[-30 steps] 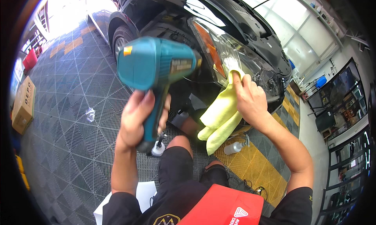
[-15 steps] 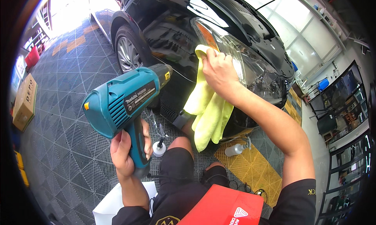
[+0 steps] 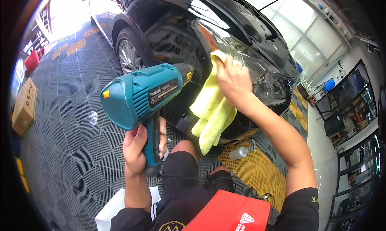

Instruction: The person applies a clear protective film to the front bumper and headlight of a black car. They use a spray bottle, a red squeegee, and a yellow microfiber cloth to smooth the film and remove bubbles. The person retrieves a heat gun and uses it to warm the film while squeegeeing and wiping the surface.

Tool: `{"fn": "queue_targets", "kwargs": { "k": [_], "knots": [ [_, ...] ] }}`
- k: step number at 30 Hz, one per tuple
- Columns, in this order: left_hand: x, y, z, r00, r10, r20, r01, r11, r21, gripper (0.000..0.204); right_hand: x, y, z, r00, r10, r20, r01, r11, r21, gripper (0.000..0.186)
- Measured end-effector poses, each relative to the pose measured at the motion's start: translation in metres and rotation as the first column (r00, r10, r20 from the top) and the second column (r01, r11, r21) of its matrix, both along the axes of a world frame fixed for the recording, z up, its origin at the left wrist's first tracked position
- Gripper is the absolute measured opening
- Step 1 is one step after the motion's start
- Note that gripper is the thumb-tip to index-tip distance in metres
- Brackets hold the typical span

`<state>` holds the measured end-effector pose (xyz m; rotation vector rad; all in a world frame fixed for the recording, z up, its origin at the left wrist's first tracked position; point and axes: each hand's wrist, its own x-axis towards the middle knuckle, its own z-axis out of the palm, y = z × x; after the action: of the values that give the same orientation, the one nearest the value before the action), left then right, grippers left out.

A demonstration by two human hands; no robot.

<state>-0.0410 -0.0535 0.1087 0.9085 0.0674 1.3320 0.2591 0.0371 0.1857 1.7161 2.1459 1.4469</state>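
Note:
A teal heat gun is gripped round its handle by my left hand, its dark nozzle pointing right toward the black car's front. My right hand pinches a folded yellow-green cloth against the headlight. Loose folds of the cloth hang down below my fingers, in front of the bumper. Clear, glossy film seems to lie wrinkled over the headlight, with an orange marker section at its left end. A gap separates the nozzle from the cloth.
The car's front wheel stands at the upper left. A spray bottle rests on yellow floor tiles to my right. A red box-like item is at my lap, with a white sheet beside me. A cardboard box sits far left.
The heat gun in my left hand has moved right and slightly down, closer to the headlight. My right hand with the cloth has shifted a little right and down along the headlight.

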Motion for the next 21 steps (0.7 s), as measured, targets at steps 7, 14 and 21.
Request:
{"fn": "queue_targets", "kwargs": {
  "k": [7,14,21],
  "knots": [
    [-0.005,-0.013,0.005,0.995,0.085,-0.053,-0.086,0.996,-0.015,0.053,-0.003,0.004,-0.018,0.985,0.165,0.052,-0.162,0.985,-0.050,0.027],
    [-0.002,0.003,-0.007,0.966,-0.245,-0.083,0.244,0.970,-0.014,0.058,0.021,-0.118,-0.070,0.982,0.007,-0.187,-0.062,0.955,-0.289,0.055],
    [0.045,0.016,-0.012,0.974,-0.151,-0.169,0.151,0.988,-0.011,0.041,0.031,-0.124,-0.041,0.984,0.041,-0.171,-0.066,0.987,-0.145,0.055]
  ]
}}
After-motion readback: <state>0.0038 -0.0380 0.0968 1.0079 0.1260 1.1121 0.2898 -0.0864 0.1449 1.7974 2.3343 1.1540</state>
